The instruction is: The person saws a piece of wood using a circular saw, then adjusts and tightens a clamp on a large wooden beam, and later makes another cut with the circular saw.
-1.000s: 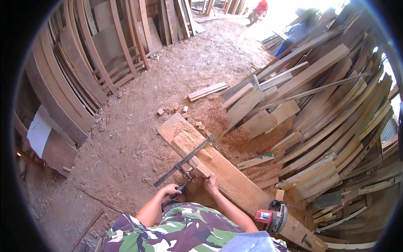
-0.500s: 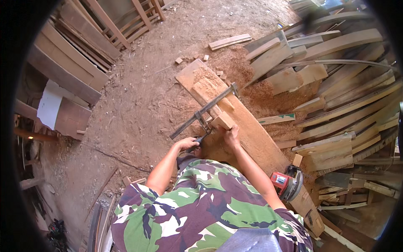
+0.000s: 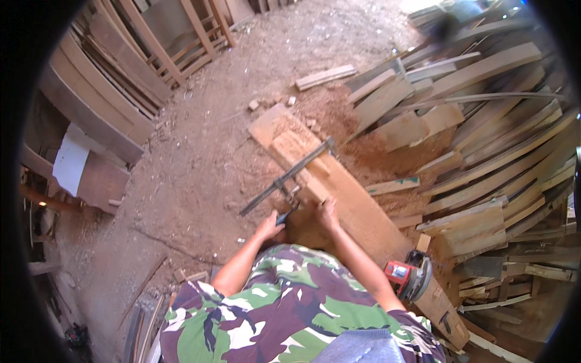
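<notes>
The dark bar clamp [image 3: 302, 165] was laid slantwise across the counter [image 3: 369, 206], a long thick board, and over a pale wood block [image 3: 313, 187] at the counter's left edge. The clamp's handle [image 3: 287, 215] was held by the left hand [image 3: 268, 227], its fingers curled closed. The right hand [image 3: 327, 214] was placed at the block's near end, its fingers bent; whether the block was gripped or merely touched could not be told.

Were the handle turned without the block being steadied, the wood might be dragged askew, a slip made likelier by sawdust [image 3: 283, 124] strewn on the counter's far end. If too much force were applied, the block could be dented by the clamp. Fingers might be pinched if strayed beneath the bar. Beside the right forearm [image 3: 363, 260], a red power tool [image 3: 399, 272] was rested on the counter; by a careless elbow it could be knocked down.
</notes>
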A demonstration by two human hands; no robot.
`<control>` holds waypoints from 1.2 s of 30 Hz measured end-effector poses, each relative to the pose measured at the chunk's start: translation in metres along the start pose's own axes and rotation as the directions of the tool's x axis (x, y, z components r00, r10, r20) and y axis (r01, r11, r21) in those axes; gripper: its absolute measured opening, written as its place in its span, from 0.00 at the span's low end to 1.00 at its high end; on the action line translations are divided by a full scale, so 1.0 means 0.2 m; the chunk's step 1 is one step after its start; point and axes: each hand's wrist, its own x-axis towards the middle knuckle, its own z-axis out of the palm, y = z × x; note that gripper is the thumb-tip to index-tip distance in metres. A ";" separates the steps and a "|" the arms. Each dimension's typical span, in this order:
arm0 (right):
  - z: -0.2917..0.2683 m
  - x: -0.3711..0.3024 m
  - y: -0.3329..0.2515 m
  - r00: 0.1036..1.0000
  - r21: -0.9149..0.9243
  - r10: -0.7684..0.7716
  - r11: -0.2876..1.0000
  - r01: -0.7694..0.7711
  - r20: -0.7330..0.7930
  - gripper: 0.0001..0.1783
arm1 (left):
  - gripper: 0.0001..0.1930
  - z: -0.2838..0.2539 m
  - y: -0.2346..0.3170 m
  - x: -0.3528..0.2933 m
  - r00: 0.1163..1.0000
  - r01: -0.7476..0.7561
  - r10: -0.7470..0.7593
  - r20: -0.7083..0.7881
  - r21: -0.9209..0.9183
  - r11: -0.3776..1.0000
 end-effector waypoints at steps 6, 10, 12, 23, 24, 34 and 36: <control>-0.06 0.00 -0.28 0.998 -0.018 -0.023 1.000 0.024 0.064 0.27 | 0.31 0.04 -0.05 -0.02 0.999 0.051 -0.051 -0.012 -0.037 0.998; 0.02 0.01 -0.02 0.987 -0.287 -0.038 0.955 0.082 0.157 0.33 | 0.30 0.10 -0.10 -0.04 0.997 0.033 -0.040 -0.067 -0.090 0.995; 0.08 0.05 0.22 0.996 -0.098 -0.083 0.992 0.085 0.024 0.30 | 0.29 0.09 -0.08 -0.01 0.999 0.033 -0.033 0.003 -0.139 0.990; -0.03 -0.11 -0.17 0.989 0.038 -0.149 0.988 0.149 -0.003 0.34 | 0.25 0.04 0.00 -0.11 0.994 0.085 -0.072 0.085 -0.148 0.985; -0.01 -0.10 -0.15 0.988 0.044 -0.150 0.988 0.149 0.022 0.37 | 0.25 0.02 0.01 -0.11 0.990 0.110 -0.096 0.104 -0.138 0.984; 0.40 -0.10 0.30 0.978 0.250 0.205 0.949 -0.190 -0.034 0.41 | 0.26 -0.06 0.09 -0.06 0.984 0.113 -0.113 0.134 0.015 0.994; 0.49 -0.06 0.36 0.925 0.568 0.380 0.764 -0.305 -0.016 0.43 | 0.27 -0.04 0.06 -0.06 0.991 0.077 -0.085 0.104 0.081 0.994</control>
